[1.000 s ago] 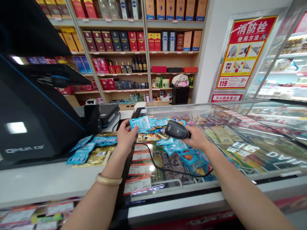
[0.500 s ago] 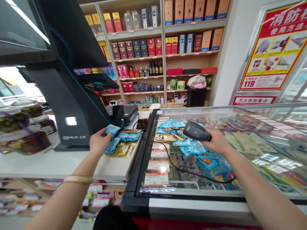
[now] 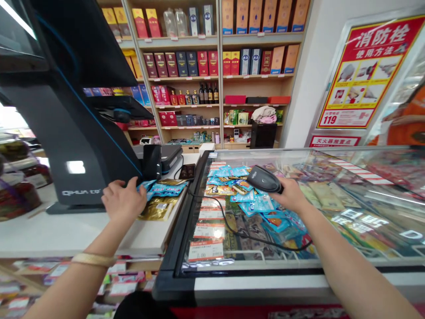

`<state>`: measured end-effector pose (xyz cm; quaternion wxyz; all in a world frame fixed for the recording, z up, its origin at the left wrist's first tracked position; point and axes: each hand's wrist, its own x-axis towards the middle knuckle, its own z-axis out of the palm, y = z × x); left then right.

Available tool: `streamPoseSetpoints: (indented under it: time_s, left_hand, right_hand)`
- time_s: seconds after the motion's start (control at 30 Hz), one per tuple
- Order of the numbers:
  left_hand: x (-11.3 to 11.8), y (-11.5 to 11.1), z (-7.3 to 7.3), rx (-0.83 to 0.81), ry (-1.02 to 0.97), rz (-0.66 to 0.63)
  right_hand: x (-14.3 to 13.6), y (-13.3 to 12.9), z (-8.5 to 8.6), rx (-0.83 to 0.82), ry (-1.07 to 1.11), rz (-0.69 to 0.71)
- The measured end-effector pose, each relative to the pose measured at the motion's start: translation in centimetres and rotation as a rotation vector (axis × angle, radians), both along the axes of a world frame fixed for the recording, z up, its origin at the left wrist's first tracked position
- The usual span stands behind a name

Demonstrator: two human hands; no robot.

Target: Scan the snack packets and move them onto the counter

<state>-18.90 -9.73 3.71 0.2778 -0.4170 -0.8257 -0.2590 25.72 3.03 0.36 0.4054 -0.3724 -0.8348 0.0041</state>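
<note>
My right hand (image 3: 292, 195) is wrapped round the handle of a black barcode scanner (image 3: 264, 180), held above the glass-topped freezer (image 3: 252, 246). Under the scanner, blue snack packets (image 3: 254, 204) and some gold ones lie in a loose heap on the glass. My left hand (image 3: 124, 198) is over the white counter, its fingers spread, beside the foot of the checkout terminal. Close to its thumb lie more blue packets (image 3: 168, 190) on top of gold packets (image 3: 157, 208). Whether the fingers touch the nearest blue packet is hard to tell.
The dark checkout terminal (image 3: 86, 146) stands on the white counter (image 3: 83, 232), with jars (image 3: 20, 195) to its left. A black cable (image 3: 229, 217) loops across the freezer glass. A phone (image 3: 187, 172) lies near the freezer edge. Shelves of boxed bottles stand behind; a person in orange (image 3: 407, 119) is at right.
My left hand has let go of the blue packet and spread its fingers by the pile. The view has swung slightly right, bringing in the person in orange. The scanner stays in my right hand.
</note>
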Motion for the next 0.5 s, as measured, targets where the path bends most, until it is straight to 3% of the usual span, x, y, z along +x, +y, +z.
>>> streamPoseSetpoints:
  time_s: [0.13,0.33,0.5]
  left_hand:
    - [2.3,2.3,0.5,0.073,-0.009,-0.197]
    - [8.2,8.9,-0.5,-0.011,-0.232,-0.577]
    - [12.2,14.5,-1.7,-0.256,-0.476,-0.595]
  right_hand:
    - [0.0,-0.1,0.3,0.018,0.021,-0.030]
    - [-0.1,-0.1,0.4,0.001,0.042,-0.042]
    - [-0.2,0.1,0.1,-0.017,0.064,-0.007]
